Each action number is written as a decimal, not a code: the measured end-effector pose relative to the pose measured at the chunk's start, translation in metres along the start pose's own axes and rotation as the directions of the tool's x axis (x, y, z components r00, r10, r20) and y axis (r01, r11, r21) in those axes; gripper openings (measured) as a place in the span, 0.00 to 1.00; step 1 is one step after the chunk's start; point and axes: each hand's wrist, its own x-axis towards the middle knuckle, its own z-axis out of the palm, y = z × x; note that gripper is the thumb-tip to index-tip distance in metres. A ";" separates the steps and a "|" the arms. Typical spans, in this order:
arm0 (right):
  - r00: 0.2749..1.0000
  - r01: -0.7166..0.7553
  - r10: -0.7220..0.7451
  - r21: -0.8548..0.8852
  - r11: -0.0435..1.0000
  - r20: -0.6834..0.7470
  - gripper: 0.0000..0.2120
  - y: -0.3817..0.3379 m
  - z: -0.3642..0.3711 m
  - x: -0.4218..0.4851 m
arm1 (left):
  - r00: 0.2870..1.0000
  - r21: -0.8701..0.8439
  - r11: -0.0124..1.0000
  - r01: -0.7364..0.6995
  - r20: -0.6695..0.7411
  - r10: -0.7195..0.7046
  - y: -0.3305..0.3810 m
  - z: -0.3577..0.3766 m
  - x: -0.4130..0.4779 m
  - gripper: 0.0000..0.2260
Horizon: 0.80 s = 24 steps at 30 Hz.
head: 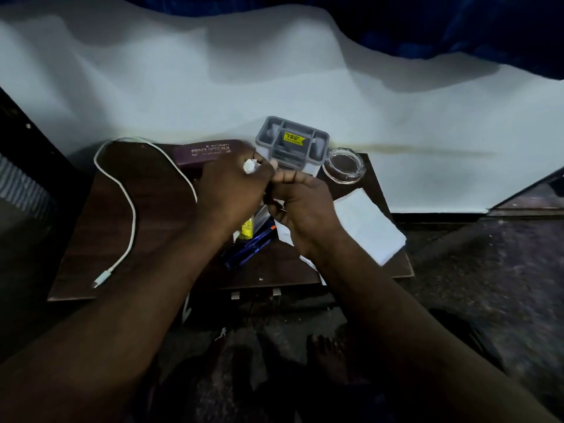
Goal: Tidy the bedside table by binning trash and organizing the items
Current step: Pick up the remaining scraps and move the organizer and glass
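Apparently bare, grey organizer stands beside glass ashtray.

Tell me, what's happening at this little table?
A person is tidying a dark wooden bedside table. The left hand is closed on a crumpled white scrap, and the right hand meets it over some blue pens. A white cable, purple glasses case, grey organizer, glass dish and white paper lie around.
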 end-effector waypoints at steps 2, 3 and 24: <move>0.999 -0.001 0.004 0.074 0.997 -0.034 0.13 0.000 -0.002 -0.009 | 0.999 0.005 1.000 0.018 -0.043 -0.018 0.006 0.001 -0.007 0.16; 0.999 0.004 0.000 0.105 0.995 -0.036 0.14 0.000 -0.003 -0.014 | 0.998 0.011 1.000 0.013 -0.066 -0.012 0.009 0.001 -0.011 0.16; 0.987 0.100 -0.010 0.572 0.814 -0.160 0.18 -0.023 -0.089 -0.219 | 0.981 -0.332 0.924 -0.192 -0.026 0.194 0.160 0.040 -0.205 0.13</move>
